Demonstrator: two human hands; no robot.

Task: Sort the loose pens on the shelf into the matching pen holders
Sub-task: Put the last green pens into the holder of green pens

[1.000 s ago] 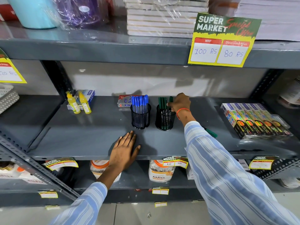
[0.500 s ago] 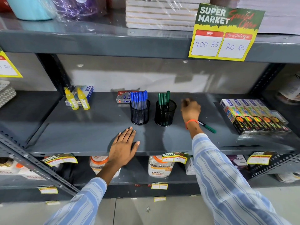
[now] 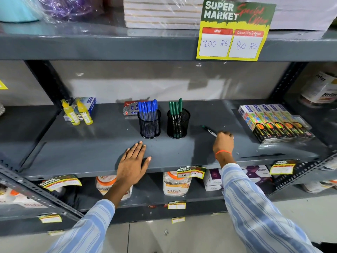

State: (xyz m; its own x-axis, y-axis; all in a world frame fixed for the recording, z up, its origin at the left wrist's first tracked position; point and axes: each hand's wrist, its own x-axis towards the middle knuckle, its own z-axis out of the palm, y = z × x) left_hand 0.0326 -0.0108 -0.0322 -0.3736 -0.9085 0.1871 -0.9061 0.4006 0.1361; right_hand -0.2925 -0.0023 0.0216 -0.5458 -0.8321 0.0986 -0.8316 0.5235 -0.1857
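Observation:
Two black mesh pen holders stand mid-shelf. The left holder (image 3: 149, 125) is full of blue-capped pens (image 3: 147, 108); the right holder (image 3: 178, 126) has several green-capped pens (image 3: 175, 107). A loose green pen (image 3: 208, 130) lies on the grey shelf (image 3: 91, 148) right of the holders, and my right hand (image 3: 223, 141) is closed on its near end. My left hand (image 3: 134, 161) rests flat with fingers apart on the shelf's front edge, below the blue holder.
Two yellow glue bottles (image 3: 77, 113) and a box stand at the back left. A red packet (image 3: 130, 107) lies behind the blue holder. Colourful boxed packs (image 3: 273, 123) fill the right end. An upper shelf with a price tag (image 3: 231, 31) hangs overhead.
My right hand left the green holder, moved right and toward me, and closed on the loose green pen lying on the shelf. My left hand stayed put.

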